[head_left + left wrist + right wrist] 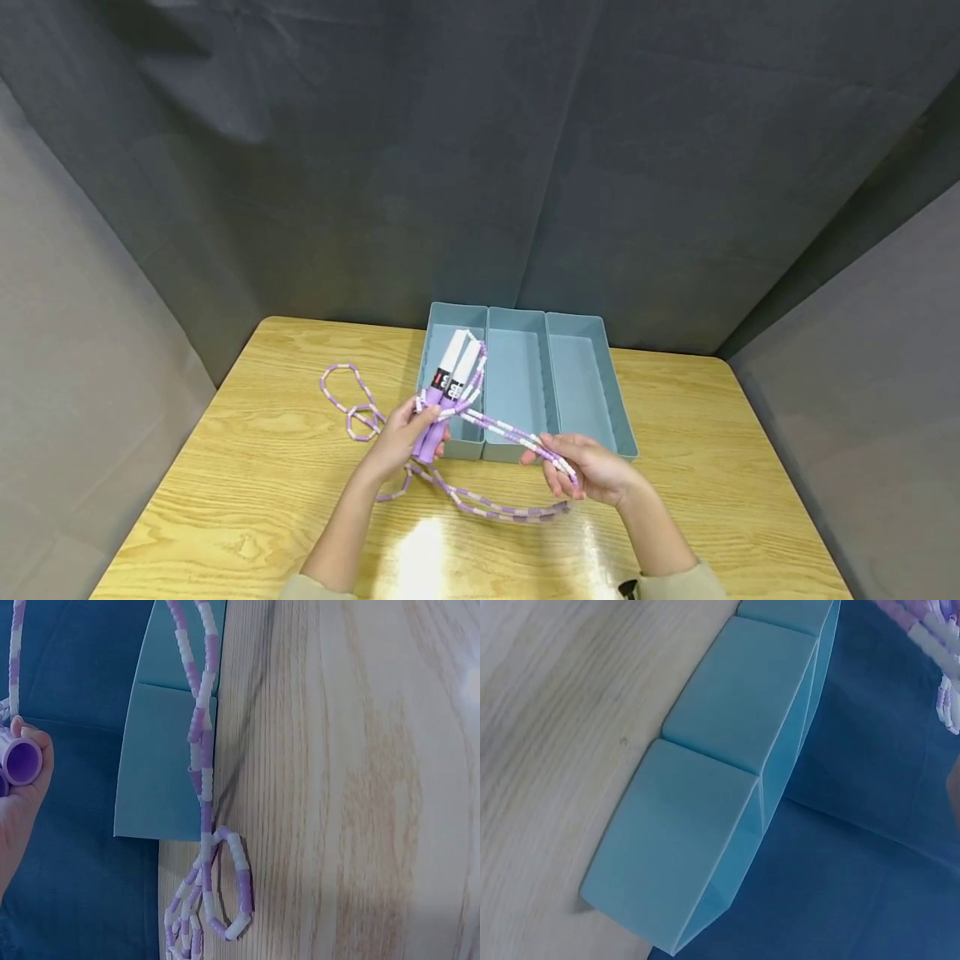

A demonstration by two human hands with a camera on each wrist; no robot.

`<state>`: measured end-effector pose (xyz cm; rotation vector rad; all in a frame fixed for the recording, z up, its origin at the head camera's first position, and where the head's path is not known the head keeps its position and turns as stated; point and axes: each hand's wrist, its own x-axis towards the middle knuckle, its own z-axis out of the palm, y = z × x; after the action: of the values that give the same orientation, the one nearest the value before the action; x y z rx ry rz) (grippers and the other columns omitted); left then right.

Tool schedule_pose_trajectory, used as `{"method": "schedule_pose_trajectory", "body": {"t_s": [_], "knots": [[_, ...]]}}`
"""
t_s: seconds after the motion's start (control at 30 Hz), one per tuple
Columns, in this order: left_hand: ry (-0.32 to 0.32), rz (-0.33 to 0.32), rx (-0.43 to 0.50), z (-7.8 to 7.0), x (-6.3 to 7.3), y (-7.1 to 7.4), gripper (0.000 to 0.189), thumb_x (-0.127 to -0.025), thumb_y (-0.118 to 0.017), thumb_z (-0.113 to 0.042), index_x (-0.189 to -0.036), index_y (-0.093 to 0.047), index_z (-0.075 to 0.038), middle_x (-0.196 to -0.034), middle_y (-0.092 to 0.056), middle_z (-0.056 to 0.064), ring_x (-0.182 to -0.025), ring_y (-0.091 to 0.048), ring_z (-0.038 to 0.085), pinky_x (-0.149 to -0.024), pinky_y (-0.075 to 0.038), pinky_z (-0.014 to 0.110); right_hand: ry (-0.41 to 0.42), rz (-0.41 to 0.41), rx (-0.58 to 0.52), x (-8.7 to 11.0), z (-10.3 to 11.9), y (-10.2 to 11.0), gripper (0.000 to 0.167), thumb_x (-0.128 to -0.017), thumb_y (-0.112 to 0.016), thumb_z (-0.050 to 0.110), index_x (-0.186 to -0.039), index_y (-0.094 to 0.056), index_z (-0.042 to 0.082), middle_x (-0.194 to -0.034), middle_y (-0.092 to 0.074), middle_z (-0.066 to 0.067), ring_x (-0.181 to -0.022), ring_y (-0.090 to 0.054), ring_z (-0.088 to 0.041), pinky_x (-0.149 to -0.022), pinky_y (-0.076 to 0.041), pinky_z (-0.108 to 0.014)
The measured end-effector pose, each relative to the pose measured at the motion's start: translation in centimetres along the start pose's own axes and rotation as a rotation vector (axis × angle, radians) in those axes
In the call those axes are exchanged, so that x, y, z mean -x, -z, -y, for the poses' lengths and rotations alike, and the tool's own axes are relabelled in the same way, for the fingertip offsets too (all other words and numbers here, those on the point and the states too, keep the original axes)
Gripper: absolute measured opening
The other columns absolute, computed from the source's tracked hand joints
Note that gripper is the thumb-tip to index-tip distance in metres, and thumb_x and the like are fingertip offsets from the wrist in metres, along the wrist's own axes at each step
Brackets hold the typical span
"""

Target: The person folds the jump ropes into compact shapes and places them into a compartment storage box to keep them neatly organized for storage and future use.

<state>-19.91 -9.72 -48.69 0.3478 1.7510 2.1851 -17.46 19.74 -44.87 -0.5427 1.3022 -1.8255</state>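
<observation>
A beaded jump rope in purple and white has two handles [459,371], white at the top and purple below with black labels. My left hand [399,440] grips both handles together by their purple ends, above the left compartment's near part. Its fingers wrap round the purple handle ends [22,760] in the left wrist view. Doubled strands run right from the handles to my right hand [592,468], which pinches them between thumb and fingers. Other beaded strands [206,787] hang below the left hand and reach the table. In the right wrist view, only the edge of a hand [954,787] shows.
Three long blue-grey bins [519,379] stand side by side at the back of the wooden table [262,467]. Loose rope loops [363,412] lie left of the bins. Dark cloth [420,167] hangs behind the table, with grey panels on both sides.
</observation>
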Motion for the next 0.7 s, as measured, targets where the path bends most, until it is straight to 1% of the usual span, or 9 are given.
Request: {"method": "schedule_pose_trajectory", "body": {"t_s": [0.07, 0.17, 0.33, 0.43, 0.57, 0.63, 0.7], "knots": [[0.0, 0.0, -0.005, 0.0, -0.1, 0.0, 0.043, -0.095, -0.047, -0.03, -0.12, -0.041, 0.005, -0.078, -0.058, 0.012, -0.059, -0.057, 0.015, -0.051, -0.053, 0.025, -0.006, -0.03, 0.011, 0.0, 0.2, 0.0, 0.041, -0.102, -0.026, 0.024, -0.107, -0.06, 0.001, -0.064, -0.061, 0.007, -0.045, -0.05, 0.004, -0.038, -0.036, -0.007], [0.003, -0.01, -0.023, 0.1, -0.1, 0.0, 0.043, -0.095, -0.047, -0.029, -0.12, -0.041, 0.006, -0.078, -0.058, 0.012, -0.059, -0.057, 0.016, -0.051, -0.054, 0.025, 0.006, -0.053, 0.03, 0.1, 0.3, -0.1, 0.041, -0.102, -0.027, 0.024, -0.103, -0.063, 0.003, -0.061, -0.06, 0.009, -0.043, -0.047, 0.005, -0.037, -0.034, -0.006], [0.011, -0.022, -0.044, 0.0, 0.0, -0.1, 0.042, -0.095, -0.048, -0.027, -0.119, -0.041, 0.008, -0.077, -0.058, 0.012, -0.058, -0.057, 0.016, -0.051, -0.054, 0.025, 0.02, -0.068, 0.033, 0.2, 0.4, 0.0, 0.035, -0.1, -0.032, 0.016, -0.1, -0.065, 0.006, -0.062, -0.061, 0.009, -0.043, -0.047, 0.005, -0.038, -0.034, -0.006], [0.02, -0.01, -0.051, -0.2, 0.0, -0.3, 0.043, -0.095, -0.048, -0.027, -0.121, -0.041, 0.007, -0.078, -0.058, 0.015, -0.057, -0.057, 0.017, -0.052, -0.054, 0.026, 0.028, -0.089, 0.051, 0.4, 0.7, 0.2, 0.034, -0.1, -0.031, 0.014, -0.101, -0.064, 0.005, -0.069, -0.066, 0.005, -0.05, -0.055, 0.001, -0.042, -0.041, -0.008], [0.029, -0.001, -0.07, -0.3, 0.0, -0.4, 0.043, -0.094, -0.049, -0.028, -0.12, -0.042, 0.006, -0.078, -0.058, 0.019, -0.057, -0.058, 0.017, -0.052, -0.055, 0.027, 0.027, -0.129, 0.086, 0.6, 1.3, 0.4, 0.035, -0.101, -0.03, 0.017, -0.105, -0.062, 0.002, -0.082, -0.07, 0.0, -0.065, -0.064, -0.005, -0.054, -0.051, -0.015], [0.037, -0.002, -0.077, -0.3, -0.1, -0.4, 0.042, -0.095, -0.049, -0.026, -0.121, -0.042, 0.006, -0.078, -0.058, 0.02, -0.056, -0.057, 0.017, -0.052, -0.055, 0.027, 0.028, -0.142, 0.101, 0.6, 1.5, 0.3, 0.035, -0.101, -0.03, 0.017, -0.107, -0.061, 0.002, -0.085, -0.07, -0.001, -0.068, -0.065, -0.006, -0.056, -0.052, -0.016], [0.046, -0.007, -0.083, -0.5, -0.1, -0.5, 0.04, -0.095, -0.048, -0.024, -0.121, -0.042, 0.005, -0.078, -0.058, 0.019, -0.056, -0.057, 0.017, -0.051, -0.054, 0.026, 0.022, -0.156, 0.112, 0.6, 1.7, 0.2, 0.034, -0.101, -0.031, 0.017, -0.106, -0.061, 0.002, -0.083, -0.07, -0.001, -0.066, -0.064, -0.006, -0.055, -0.051, -0.015]]}}
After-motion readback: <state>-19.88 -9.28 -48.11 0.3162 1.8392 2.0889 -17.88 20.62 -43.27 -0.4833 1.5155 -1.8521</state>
